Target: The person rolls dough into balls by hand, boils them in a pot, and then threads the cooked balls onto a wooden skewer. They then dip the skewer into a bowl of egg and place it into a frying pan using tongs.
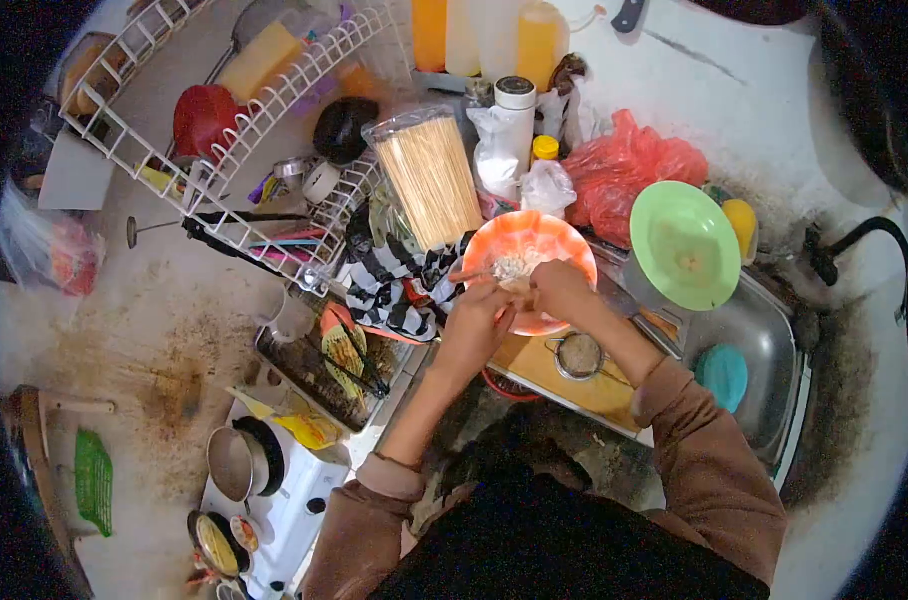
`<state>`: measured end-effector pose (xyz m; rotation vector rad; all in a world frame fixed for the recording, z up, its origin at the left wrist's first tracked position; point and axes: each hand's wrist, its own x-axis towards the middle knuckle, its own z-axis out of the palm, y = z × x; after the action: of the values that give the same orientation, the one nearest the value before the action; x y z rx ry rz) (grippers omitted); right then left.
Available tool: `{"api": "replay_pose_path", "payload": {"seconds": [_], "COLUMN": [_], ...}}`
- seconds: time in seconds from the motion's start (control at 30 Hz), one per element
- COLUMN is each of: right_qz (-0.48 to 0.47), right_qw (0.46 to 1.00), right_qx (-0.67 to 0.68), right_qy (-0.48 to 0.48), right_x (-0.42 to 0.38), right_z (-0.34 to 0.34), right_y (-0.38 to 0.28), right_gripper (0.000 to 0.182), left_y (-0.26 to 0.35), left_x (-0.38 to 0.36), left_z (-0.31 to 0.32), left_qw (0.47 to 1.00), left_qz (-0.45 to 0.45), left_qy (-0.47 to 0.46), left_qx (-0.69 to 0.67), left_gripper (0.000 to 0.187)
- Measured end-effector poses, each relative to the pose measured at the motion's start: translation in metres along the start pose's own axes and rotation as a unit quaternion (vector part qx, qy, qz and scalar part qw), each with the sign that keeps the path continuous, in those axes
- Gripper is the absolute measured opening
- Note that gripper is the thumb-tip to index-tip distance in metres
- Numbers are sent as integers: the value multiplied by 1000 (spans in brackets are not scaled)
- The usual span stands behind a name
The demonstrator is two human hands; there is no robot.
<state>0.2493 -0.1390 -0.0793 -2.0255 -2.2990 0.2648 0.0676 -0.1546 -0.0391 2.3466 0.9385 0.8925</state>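
Black cloth (574, 530) lies nearest. Left hand (479, 322) and right hand (564, 290) curl over the round orange bowl (494, 232) by the bench's (399, 388) front edge; their grip's contents I cannot tell. Rightward, the smooth steel sink (771, 335) has room.

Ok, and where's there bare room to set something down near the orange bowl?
A small patch of the wooden board, just this side of the orange bowl and left of the strainer, looks bare; so does the sink floor right of the teal object. Behind the bowl it's crowded: bundled sticks, white bottle, red bag.
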Motion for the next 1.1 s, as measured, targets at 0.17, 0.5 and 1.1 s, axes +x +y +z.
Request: {"api": "replay_pose_path", "payload": {"seconds": [0.17, 0.5, 1.1], "right_qz": [7, -24, -6], "right_qw": [999, 963, 965], "right_qx": [-13, 226, 257], "right_qy": [-29, 144, 43], "right_x": [2, 10, 4], "right_z": [-1, 10, -22], "right_y": [-4, 16, 15], "right_gripper": [7, 11, 20], "left_y": [-17, -22, -64], "left_x": [8, 8, 56], "left_z": [5, 8, 90], "left_qw": [999, 1000, 963], "left_qz": [24, 8, -91], "left_qy": [7, 4, -87], "left_qx": [22, 23, 238], "left_gripper": [12, 18, 16]}}
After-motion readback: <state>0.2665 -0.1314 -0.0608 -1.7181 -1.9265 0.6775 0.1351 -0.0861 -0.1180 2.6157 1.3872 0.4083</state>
